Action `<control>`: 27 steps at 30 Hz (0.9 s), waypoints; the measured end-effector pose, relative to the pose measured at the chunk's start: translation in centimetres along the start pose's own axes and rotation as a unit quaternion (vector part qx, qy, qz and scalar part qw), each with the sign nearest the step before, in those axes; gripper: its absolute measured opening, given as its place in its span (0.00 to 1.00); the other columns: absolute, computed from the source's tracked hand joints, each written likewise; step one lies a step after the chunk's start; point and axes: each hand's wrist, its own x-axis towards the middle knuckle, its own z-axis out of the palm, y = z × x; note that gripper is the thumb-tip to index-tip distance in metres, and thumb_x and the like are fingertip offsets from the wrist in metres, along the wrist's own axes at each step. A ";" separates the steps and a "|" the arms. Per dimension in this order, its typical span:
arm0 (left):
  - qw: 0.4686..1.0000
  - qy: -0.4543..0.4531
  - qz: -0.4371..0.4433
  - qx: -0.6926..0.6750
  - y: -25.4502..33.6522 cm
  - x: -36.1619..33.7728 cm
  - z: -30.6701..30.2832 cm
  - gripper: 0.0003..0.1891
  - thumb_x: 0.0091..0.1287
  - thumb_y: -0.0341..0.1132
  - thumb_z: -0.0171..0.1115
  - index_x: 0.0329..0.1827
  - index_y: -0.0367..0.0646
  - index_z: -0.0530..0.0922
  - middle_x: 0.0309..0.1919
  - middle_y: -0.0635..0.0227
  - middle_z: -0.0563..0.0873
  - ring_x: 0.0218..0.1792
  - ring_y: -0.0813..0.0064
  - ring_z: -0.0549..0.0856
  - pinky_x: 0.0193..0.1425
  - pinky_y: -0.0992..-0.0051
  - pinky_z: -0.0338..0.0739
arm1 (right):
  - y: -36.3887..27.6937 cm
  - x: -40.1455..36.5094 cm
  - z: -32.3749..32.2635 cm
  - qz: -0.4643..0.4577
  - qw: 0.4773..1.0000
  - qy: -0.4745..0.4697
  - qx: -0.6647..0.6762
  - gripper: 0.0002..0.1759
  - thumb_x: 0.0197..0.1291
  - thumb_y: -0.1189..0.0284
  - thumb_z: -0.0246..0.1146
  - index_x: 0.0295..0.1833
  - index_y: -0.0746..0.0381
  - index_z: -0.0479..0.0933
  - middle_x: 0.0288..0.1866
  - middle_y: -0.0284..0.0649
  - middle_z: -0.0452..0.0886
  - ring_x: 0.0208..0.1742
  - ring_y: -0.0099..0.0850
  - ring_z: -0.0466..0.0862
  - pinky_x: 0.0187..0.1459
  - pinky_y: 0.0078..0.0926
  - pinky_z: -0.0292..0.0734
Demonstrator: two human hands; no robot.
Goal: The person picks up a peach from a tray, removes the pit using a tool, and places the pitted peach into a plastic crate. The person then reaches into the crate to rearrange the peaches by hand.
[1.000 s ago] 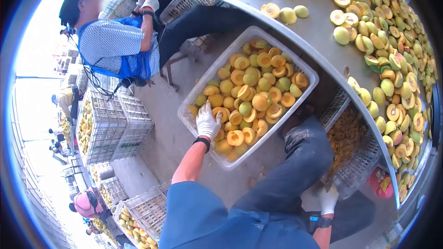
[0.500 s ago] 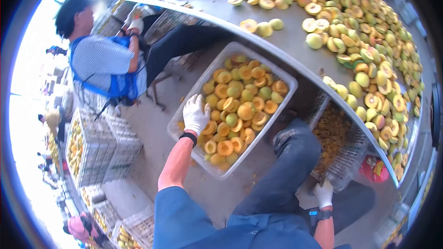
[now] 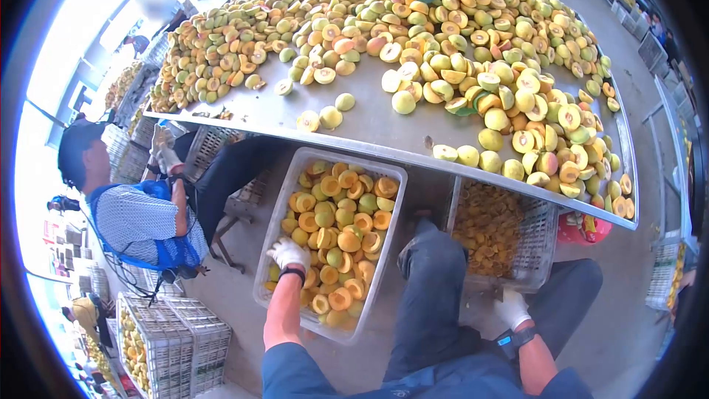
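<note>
A white plastic bin (image 3: 266, 251) full of halved yellow peaches (image 3: 340, 222) stands on the floor under the table's edge. My left hand (image 3: 288, 253), in a white glove, rests on the peach halves near the bin's left wall; I cannot tell if it grips one. My right hand (image 3: 511, 307), also gloved, is down beside my right knee at the front edge of a white slatted crate (image 3: 543, 251) that holds brownish peach pits (image 3: 484, 225). Whether it holds anything is hidden.
A steel table (image 3: 369, 122) heaped with whole and halved peaches (image 3: 473, 37) spans the top. A seated person in a striped shirt and blue apron (image 3: 140, 222) works at its left corner. Stacked white crates (image 3: 166, 343) of fruit stand at lower left. A red bag (image 3: 583, 227) lies under the table's right end.
My view has tilted up, so the whole table top shows now. My left hand stays on the peaches at the bin's left side; my right hand stays low by the pit crate.
</note>
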 end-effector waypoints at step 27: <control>0.699 0.344 0.204 -0.593 12.2 4.6 -23.5 0.25 0.52 0.40 0.81 0.38 0.37 0.72 0.31 0.63 0.79 0.29 0.66 0.80 0.36 0.68 0.77 | 0.1 -0.2 1.0 -0.016 0.995 -0.094 0.031 0.19 0.60 0.59 0.58 0.47 0.63 0.80 0.44 0.56 0.84 0.47 0.55 0.83 0.50 0.49 0.77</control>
